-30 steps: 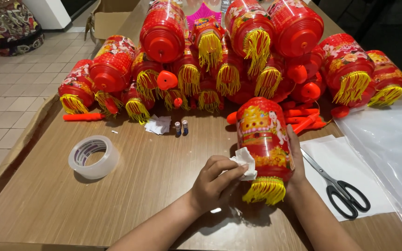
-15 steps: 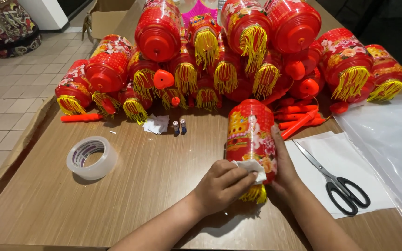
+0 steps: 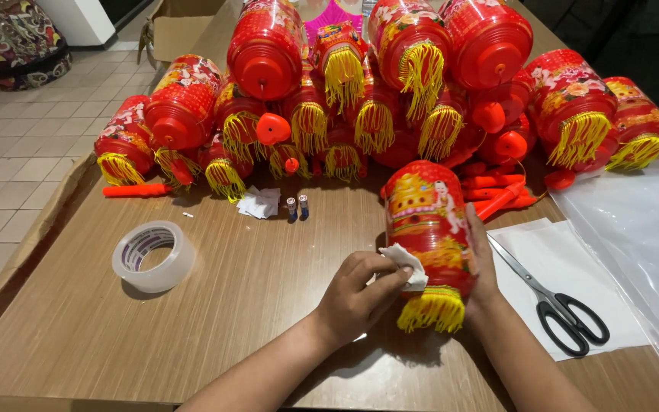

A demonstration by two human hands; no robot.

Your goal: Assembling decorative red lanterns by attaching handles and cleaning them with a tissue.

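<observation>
While the right hand (image 3: 483, 267) wraps the lantern (image 3: 429, 229) from behind, fingers closed on it, the left hand (image 3: 360, 294) pinches a white wad (image 3: 406, 263) against its side; scissors (image 3: 554, 301) lie just right.

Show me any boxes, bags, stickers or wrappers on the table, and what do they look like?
Cardboard box: far left, past the table, brown, open top.
Clear plastic bags: right edge, flat, see-through.
Tape roll: left, round, clear, printed ring inside.
Printed wrap on the lantern the right hand steadies: red and gold pictures, yellow fringe.
White paper piece: pressed on it by the left hand.
</observation>
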